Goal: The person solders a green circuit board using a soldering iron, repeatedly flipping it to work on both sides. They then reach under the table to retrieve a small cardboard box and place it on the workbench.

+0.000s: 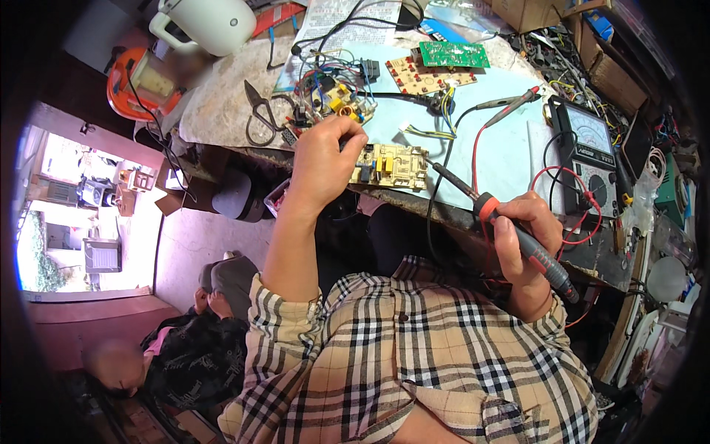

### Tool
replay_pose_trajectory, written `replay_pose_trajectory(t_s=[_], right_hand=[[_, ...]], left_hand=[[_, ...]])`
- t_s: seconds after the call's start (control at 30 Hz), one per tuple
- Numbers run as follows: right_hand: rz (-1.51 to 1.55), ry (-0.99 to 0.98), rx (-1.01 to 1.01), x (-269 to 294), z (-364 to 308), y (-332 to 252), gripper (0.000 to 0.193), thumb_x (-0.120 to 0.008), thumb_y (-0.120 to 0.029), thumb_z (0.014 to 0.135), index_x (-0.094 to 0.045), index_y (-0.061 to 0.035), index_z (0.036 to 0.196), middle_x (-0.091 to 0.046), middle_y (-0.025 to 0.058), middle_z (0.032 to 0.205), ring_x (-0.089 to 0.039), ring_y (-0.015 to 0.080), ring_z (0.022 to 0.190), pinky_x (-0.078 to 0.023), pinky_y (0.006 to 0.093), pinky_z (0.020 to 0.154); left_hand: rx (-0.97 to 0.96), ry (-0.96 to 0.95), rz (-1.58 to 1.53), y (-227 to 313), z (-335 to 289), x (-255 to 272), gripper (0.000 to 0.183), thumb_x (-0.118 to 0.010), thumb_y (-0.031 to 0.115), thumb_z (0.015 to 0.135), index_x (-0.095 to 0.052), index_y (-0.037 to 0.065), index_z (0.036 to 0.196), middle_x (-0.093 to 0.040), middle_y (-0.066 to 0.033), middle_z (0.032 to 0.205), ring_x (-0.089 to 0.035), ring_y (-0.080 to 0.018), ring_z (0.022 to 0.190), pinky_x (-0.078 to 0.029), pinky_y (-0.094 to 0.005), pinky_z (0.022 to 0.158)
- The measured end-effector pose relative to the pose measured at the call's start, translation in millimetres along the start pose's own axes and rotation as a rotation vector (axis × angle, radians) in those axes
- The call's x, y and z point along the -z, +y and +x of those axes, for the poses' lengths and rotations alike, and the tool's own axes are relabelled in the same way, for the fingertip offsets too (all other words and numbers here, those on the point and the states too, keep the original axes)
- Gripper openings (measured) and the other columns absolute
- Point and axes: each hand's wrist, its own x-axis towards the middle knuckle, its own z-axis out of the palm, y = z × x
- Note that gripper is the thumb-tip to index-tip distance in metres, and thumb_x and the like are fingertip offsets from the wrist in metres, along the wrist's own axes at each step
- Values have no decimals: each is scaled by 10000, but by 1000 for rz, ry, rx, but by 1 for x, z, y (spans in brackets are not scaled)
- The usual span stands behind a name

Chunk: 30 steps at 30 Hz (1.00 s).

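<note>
1. The left hand is at the left end of a cream rectangular circuit board with yellow and dark components. Its fingers are bent, with thumb and forefinger close together; I cannot tell whether they pinch anything, because the hand hides that end.
2. The right hand has its fingers wrapped around a grey-and-red soldering iron with a dark metal barrel. The iron slants up to the left, its tip beside the board's right edge; whether they touch cannot be told.
3. The cream board lies between the two hands, near the front edge of a worn, pale mottled desk, by the front of a light blue sheet.
4. Beyond the left hand is a jumble of coloured wires and small electronic parts, with black metal scissors to its left.
5. Farther back, a green circuit board partly covers a tan circuit board with red components.
6. To the right stands a black analogue multimeter with a pale dial; a red-and-black test probe lies on the sheet.
7. At the far left are a rounded white kettle and an orange plastic container.
</note>
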Motion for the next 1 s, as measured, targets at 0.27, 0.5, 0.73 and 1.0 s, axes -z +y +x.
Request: replay_pose_trajectory(t_s=[0.27, 0.5, 0.73, 1.0], right_hand=[[52, -21, 12, -1, 0, 1, 108, -651, -17, 756, -593, -10, 847, -596, 84, 659, -532, 133, 507, -390, 248, 468], [42, -48, 38, 0, 1, 2, 137, -666, -10, 734, -600, -10, 853, -593, 88, 646, -544, 147, 498, -405, 257, 467], [61, -64, 19, -3, 1, 2, 122, -674, -17, 734, -616, -13, 841, -593, 85, 653, -555, 155, 505, -416, 258, 471], [48, -88, 14, -4, 4, 0, 103, -678, -22, 737, -621, -15, 823, -592, 80, 656, -554, 155, 509, -422, 259, 479]], left_hand=[[-81, 110, 91, 4, 3, -12, 113, -683, 123, 815, -647, 16, 808, -632, -136, 802, -630, -333, 759, -484, -404, 670], [-117, 183, 313, 10, 5, -16, 156, -711, 158, 799, -622, 42, 744, -620, -110, 762, -622, -312, 749, -484, -425, 647], [-146, 254, 357, 10, 5, -23, 157, -718, 156, 792, -623, 42, 741, -627, -116, 769, -617, -310, 757, -490, -415, 670], [18, 253, 42, 5, 6, -16, 157, -699, 149, 837, -655, 5, 795, -651, -116, 757, -619, -239, 662, -486, -351, 631]])
